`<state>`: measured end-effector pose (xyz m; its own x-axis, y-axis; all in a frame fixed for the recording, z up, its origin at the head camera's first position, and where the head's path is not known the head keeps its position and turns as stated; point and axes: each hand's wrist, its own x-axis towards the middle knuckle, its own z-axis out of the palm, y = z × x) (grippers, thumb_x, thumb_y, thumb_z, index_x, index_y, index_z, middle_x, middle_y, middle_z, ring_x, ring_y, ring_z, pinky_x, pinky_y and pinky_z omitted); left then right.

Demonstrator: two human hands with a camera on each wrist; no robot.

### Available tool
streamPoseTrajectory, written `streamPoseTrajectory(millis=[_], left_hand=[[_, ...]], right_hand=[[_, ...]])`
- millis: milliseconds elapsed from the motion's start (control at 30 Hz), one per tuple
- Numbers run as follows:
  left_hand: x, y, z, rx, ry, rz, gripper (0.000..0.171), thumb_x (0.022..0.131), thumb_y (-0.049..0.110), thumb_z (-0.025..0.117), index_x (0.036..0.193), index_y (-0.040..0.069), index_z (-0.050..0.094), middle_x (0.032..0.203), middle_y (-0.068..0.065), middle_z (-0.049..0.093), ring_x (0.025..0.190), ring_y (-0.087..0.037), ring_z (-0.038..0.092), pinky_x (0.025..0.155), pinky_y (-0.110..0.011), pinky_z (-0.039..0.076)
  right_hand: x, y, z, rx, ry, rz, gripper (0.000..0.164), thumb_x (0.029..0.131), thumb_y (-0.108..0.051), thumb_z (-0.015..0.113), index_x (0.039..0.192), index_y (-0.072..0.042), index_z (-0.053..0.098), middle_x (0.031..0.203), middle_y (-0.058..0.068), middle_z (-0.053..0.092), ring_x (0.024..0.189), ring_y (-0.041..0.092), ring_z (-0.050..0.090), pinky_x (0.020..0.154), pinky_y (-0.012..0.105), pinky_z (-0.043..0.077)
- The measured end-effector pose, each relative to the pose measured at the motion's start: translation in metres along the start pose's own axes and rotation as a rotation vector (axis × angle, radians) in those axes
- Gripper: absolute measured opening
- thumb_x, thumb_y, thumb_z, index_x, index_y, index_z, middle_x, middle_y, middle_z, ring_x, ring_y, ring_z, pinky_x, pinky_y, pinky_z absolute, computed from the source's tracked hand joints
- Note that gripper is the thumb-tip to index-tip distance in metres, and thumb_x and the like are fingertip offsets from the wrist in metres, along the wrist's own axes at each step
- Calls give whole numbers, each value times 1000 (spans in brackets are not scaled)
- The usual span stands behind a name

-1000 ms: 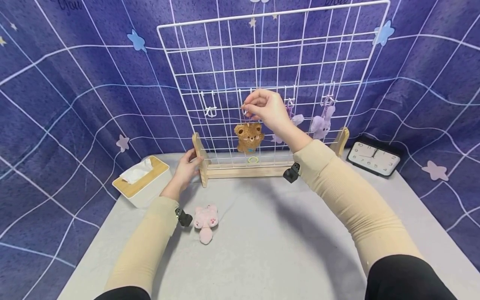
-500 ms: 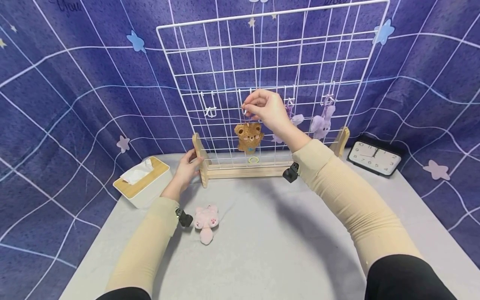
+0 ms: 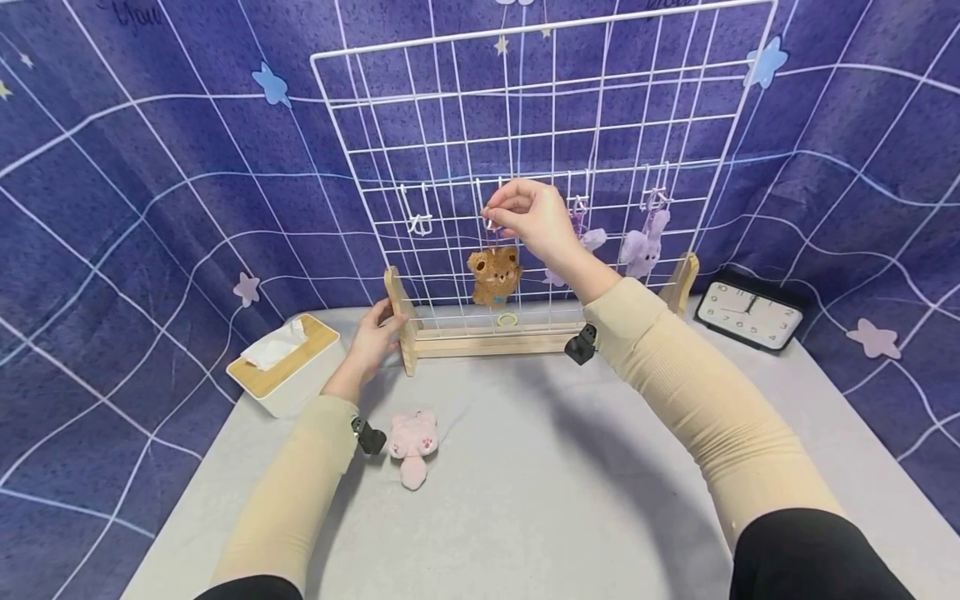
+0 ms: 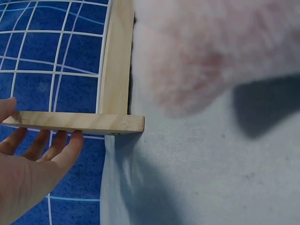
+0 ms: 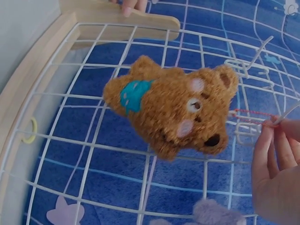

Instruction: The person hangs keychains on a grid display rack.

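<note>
A brown bear plush [image 3: 495, 277] hangs in front of the white wire grid rack [image 3: 480, 146]. My right hand [image 3: 536, 218] pinches the bear's thin red cord [image 5: 255, 112] between thumb and fingertips, right at a white wire hook [image 5: 247, 135] on the grid. In the right wrist view the bear shows its face and a blue patch low on its body. My left hand [image 3: 371, 337] grips the rack's left wooden end piece [image 4: 93, 122], thumb on one side and fingers on the other. A pink plush [image 3: 412, 446] lies on the table near my left wrist.
Two purple plushes, including a long-eared one [image 3: 643, 250], hang at the right of the grid. An unused white hook [image 3: 421, 223] is at its left. A tissue box [image 3: 300, 367] stands left, a clock [image 3: 750, 312] right. A yellow-green ring [image 3: 507, 319] is low behind the grid.
The bear has swung slightly left and turned a little on its cord. Both hands stay in nearly the same places.
</note>
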<state>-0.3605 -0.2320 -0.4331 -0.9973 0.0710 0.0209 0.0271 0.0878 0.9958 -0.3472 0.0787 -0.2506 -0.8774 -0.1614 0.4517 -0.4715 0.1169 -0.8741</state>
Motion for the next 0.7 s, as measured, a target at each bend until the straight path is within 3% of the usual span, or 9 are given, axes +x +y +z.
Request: streamPoseTrajectory(millis=[233,367,500,700], left_hand=[[-1,1,0,6,7,-2,59,106,12,55,159,4,29,159,-22,33,142,-43,36,112,-62,37],[-1,0,0,12,6,-6,59,106,12,55,159,4,29,160,-22,33,143,-42,36,112,-62,36],[0,-1,0,12,4,-4,59,106,12,54,159,3,29,159,-22,33,142,-42,36,112,-62,36],[0,-1,0,7,2,5,59,106,12,54,159,4,29,159,-22,33,142,-42,36,112,-62,36]], right_hand=[[-4,-5,1,-134,67,-18,6,92,-6,76,94,-5,71,96,7,77,89,18,71,83,27,56],[-9,-9,1,-182,74,-53,5,93,-3,75,95,-4,71,98,8,77,90,21,72,85,26,57],[-15,-10,0,-249,97,-103,5,93,-3,74,96,-4,71,94,8,75,83,19,69,76,22,54],[-30,-6,-2,-295,100,-170,6,93,-4,73,98,-3,70,92,8,72,79,17,64,75,26,51]])
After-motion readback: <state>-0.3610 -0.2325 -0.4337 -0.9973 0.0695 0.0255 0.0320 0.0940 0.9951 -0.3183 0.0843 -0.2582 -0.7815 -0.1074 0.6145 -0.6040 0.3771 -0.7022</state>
